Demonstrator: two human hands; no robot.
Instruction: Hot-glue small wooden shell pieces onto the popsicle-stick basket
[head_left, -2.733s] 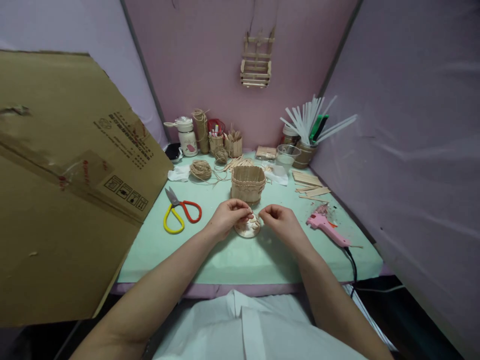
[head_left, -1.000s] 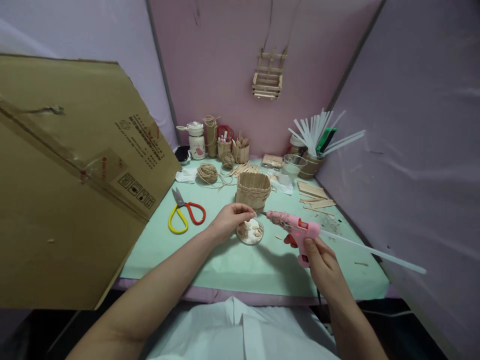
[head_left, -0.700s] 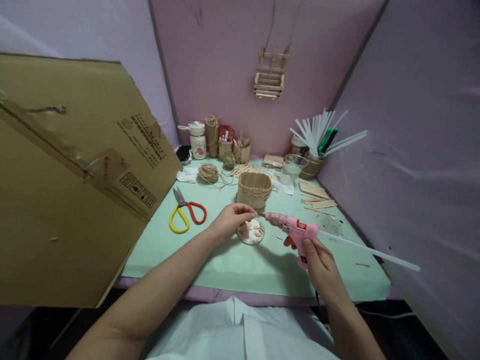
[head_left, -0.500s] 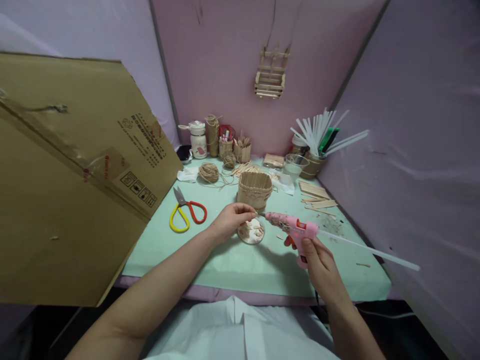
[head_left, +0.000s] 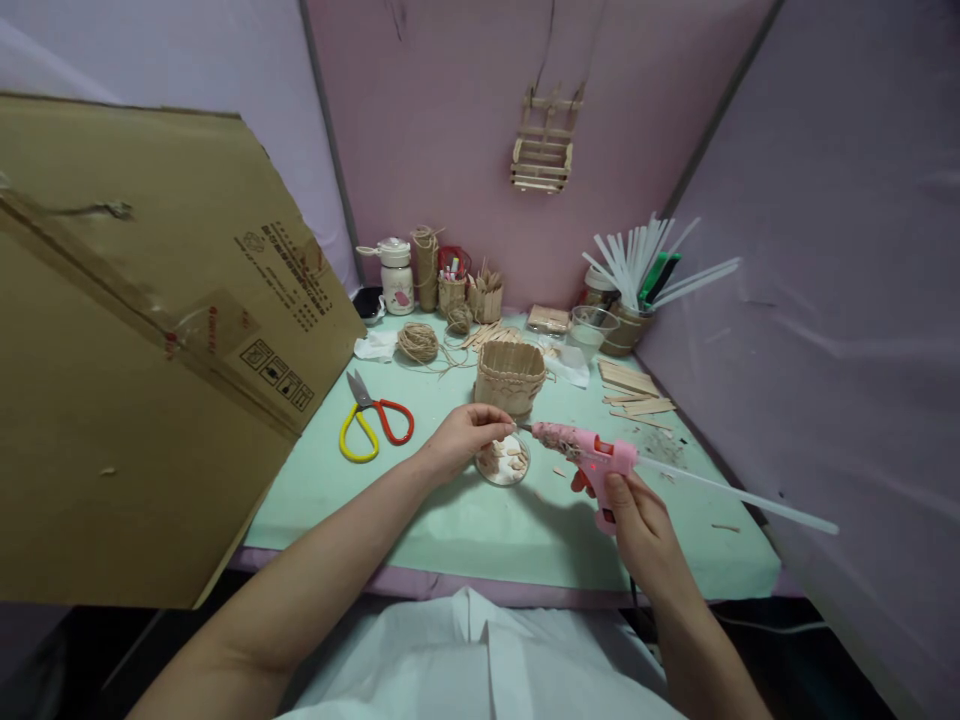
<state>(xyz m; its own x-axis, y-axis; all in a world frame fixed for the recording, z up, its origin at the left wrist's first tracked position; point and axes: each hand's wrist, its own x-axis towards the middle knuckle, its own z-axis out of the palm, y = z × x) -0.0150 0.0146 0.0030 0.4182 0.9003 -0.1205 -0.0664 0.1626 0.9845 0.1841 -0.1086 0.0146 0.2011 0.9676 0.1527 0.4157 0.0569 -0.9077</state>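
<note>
My right hand (head_left: 639,515) is wrapped round the handle of a pink glue gun (head_left: 589,455), with a long clear glue stick (head_left: 742,496) jutting from its back. The gun's nozzle points left, right at the fingertips of my left hand (head_left: 472,438). Those fingertips are pinched together on a small piece too tiny to make out. Just below them sits a round clear dish (head_left: 501,478) holding small pale wooden bits. Behind the fingers stands a basket made of craft sticks (head_left: 510,380) with a braided twine rim.
Yellow-and-red scissors (head_left: 367,420) lie left, near a large cardboard sheet (head_left: 150,350). Twine balls (head_left: 418,342), a white bottle (head_left: 397,275) and a pot of glue sticks (head_left: 628,328) stand behind. Craft sticks (head_left: 630,380) lie right. A small stick rack (head_left: 544,150) hangs on the back wall.
Both hands and the glue gun stay almost in place, nozzle still at the left fingertips. The whole view has shifted very slightly.
</note>
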